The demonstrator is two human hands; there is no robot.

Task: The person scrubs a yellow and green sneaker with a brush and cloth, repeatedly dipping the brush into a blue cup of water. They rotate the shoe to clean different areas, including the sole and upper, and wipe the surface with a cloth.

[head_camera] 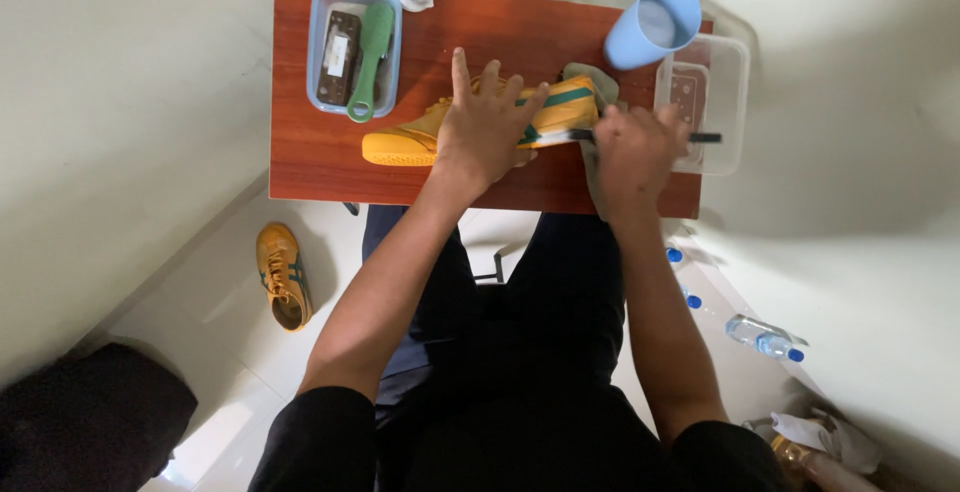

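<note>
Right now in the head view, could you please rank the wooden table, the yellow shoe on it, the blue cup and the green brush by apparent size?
1. Wooden table
2. Yellow shoe, partly under the left hand
3. Blue cup and green brush: look alike, so unranked

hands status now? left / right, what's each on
Left hand: open, fingers spread, pressing flat on the yellow shoe.
Right hand: closed around a thin dark-handled tool at the shoe's heel.
</note>
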